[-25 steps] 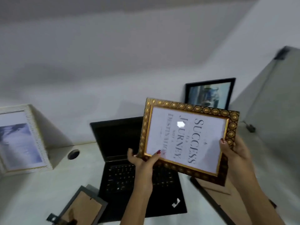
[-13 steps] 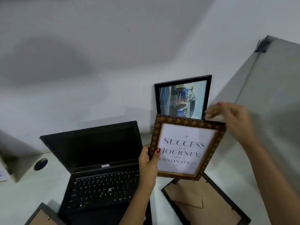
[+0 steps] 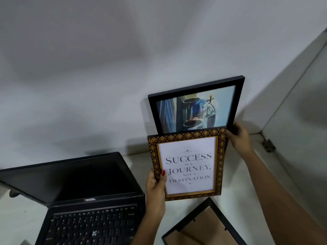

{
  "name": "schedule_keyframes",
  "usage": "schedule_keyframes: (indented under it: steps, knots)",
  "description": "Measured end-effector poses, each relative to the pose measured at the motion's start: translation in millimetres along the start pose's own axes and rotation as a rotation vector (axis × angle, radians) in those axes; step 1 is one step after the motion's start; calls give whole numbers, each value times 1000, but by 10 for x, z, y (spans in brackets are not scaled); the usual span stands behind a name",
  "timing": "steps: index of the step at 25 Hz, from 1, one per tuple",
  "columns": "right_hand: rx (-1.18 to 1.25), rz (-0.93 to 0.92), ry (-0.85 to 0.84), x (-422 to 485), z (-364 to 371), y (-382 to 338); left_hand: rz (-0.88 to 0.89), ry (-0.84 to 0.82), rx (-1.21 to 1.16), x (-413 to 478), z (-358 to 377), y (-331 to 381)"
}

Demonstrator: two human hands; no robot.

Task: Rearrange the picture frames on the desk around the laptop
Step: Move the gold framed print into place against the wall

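My left hand (image 3: 156,184) grips the lower left edge of a gold ornate frame (image 3: 187,165) that reads "Success is a journey, not a destination". It is upright, facing me, just right of the open black laptop (image 3: 79,200). Behind it a black frame (image 3: 194,106) with a blue picture leans against the wall, tilted. My right hand (image 3: 241,138) closes around that frame's lower right corner, beside the gold frame's top right corner.
A third black frame (image 3: 203,227) lies face down on the desk (image 3: 233,188) at the lower right, its brown back showing. A grey partition (image 3: 309,121) with a metal hinge closes off the right side. The white wall runs behind.
The gold frame turned upright and went right of the laptop. My right hand let go of it and moved to the black frame's lower right corner. The view swung right.
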State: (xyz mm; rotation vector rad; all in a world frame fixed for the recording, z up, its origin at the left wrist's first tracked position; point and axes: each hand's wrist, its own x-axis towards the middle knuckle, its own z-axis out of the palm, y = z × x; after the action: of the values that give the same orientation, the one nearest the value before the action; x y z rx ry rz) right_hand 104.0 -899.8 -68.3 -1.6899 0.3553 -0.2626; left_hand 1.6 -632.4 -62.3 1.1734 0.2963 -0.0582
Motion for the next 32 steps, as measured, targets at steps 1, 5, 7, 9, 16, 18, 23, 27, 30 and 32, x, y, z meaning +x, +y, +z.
schedule_keyframes:
  steps: [1,5,7,9,16,18,23,27,30,32]
  knots:
    - [2,-32,20,-7,-85,54,2,20,-1,47,-8,-20]
    - [82,-47,284,-277,-627,160,8,115,-5,180,-80,-77]
    - [89,-47,316,-407,-865,186,13,168,-1,291,-131,-115]
    - [83,-32,303,-504,-966,185,25,209,44,466,-170,-146]
    - [36,-57,378,-554,-1015,290,34,222,180,953,-28,-50]
    - [19,-60,378,-536,-1041,322,38,197,194,964,-48,-63]
    - [-51,-111,366,-515,-1166,354,52,199,208,1064,-132,-74]
    - [-27,-94,318,-578,-1111,304,80,244,254,1063,-96,-155]
    - [1,-67,328,-642,-1021,334,122,300,307,1060,-95,-184]
    - [0,-58,330,-688,-978,371,130,300,329,1072,-113,-178]
